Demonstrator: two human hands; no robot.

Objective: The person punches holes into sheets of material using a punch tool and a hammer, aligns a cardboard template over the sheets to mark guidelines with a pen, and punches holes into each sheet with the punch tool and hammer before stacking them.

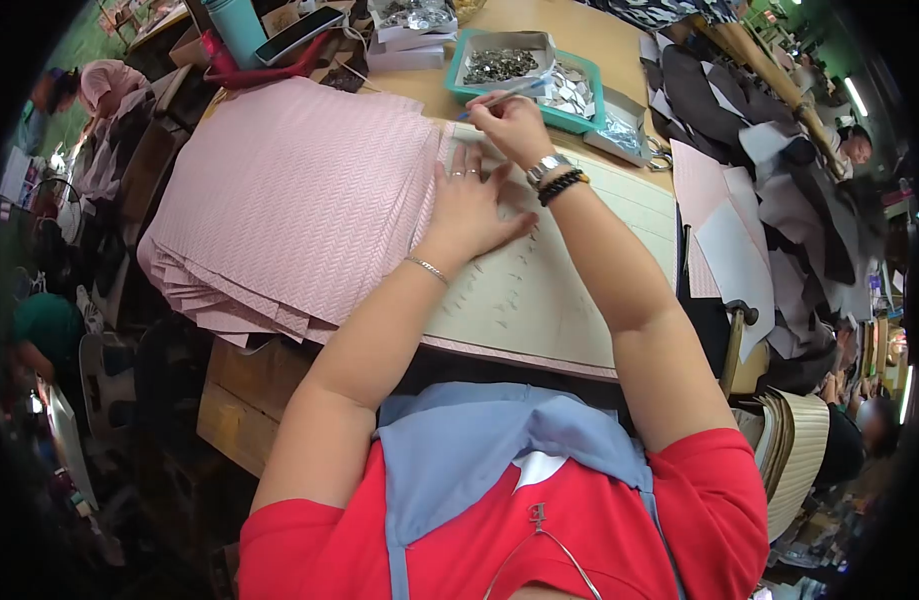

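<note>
Fingers of the right hand (512,125) are pinched around a slim pen (519,92), up by the far edge of a pale sheet (569,305) and just beside the near rim of a teal tray (597,108). The left hand (467,212) presses flat on that sheet, fingers spread and gripping nothing, its outer side close against the right edge of a tall stack of pink textured sheets (299,165). That leaves little room on the left; the roomier stretch runs from the left hand toward the wearer, over rows of small marks, and on past the right forearm, where lines cross the sheet. Pink layers peek out under its near edge. At the far side, a white box of metal pieces (504,66) sits in the tray, and scissors (659,156) lie on the tabletop (604,32) near the sheet's far right corner, hemming it in there.
</note>
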